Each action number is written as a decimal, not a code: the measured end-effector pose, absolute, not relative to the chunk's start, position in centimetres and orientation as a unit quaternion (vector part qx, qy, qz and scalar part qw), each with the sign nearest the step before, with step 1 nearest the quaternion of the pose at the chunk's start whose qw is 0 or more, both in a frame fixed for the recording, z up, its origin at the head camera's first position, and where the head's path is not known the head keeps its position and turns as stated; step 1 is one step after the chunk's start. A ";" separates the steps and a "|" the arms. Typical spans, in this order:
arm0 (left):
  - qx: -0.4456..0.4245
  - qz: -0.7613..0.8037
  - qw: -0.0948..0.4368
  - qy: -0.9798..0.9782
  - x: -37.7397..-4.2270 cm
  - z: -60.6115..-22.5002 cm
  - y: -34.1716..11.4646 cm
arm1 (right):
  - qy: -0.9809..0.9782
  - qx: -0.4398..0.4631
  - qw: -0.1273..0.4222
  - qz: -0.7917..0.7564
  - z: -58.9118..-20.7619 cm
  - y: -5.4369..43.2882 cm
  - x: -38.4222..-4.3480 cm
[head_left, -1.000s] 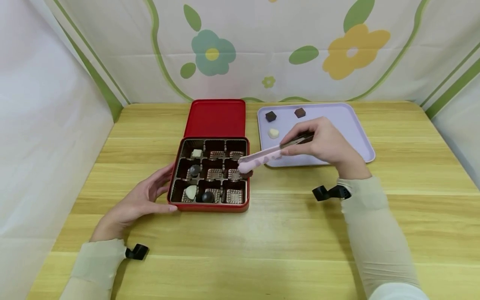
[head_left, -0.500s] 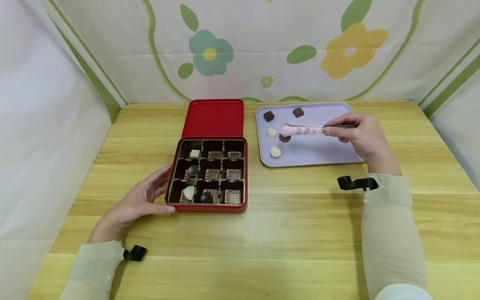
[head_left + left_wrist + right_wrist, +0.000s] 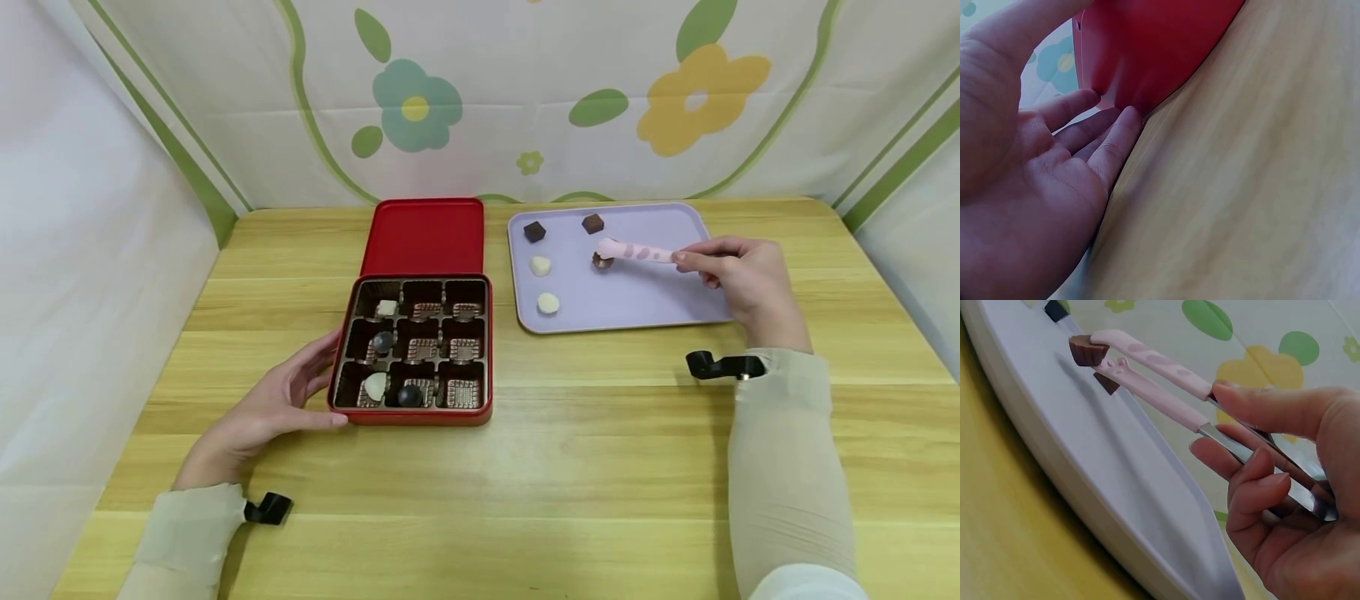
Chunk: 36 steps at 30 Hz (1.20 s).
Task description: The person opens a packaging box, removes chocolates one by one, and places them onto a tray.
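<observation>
right hand (image 3: 738, 279): fingers (image 3: 1254, 469) pinch the metal end of pink-tipped tongs (image 3: 637, 250), held over the lilac tray (image 3: 675, 308).
tongs' tips: clamped on a brown chocolate (image 3: 602, 262), raised just above the tray floor in the right wrist view.
left hand (image 3: 258, 412): fingers (image 3: 1113, 140) straight and relaxed, lying on the worktop (image 3: 562, 467) and touching the left side of the red tin (image 3: 412, 414); they hold nothing.
red tin: nine-cell insert, lid (image 3: 423, 236) lying open behind it; four sweets sit in the left and middle columns.
tray: right of the tin; two dark squares at its far edge, two white pieces near its left side.
</observation>
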<state>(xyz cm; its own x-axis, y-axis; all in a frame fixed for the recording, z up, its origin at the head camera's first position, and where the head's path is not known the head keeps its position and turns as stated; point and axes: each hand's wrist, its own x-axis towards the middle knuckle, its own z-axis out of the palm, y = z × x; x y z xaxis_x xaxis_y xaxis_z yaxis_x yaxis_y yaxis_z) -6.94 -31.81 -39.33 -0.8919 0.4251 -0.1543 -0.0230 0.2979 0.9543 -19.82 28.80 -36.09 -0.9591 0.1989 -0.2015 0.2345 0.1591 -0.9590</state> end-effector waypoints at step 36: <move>0.125 0.578 0.198 0.781 -7.0 -39.2 -31.9 | 0.769 0.176 -0.001 -0.615 -36.4 29.7 -19.9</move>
<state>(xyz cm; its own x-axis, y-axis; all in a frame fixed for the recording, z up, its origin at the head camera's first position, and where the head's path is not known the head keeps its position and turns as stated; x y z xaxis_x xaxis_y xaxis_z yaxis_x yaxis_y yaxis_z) -6.96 -31.85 -39.17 -0.8904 0.4246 -0.1640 -0.0328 0.2995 0.9535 -19.87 29.69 -36.38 -0.9379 0.2723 -0.2148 0.2694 0.1819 -0.9457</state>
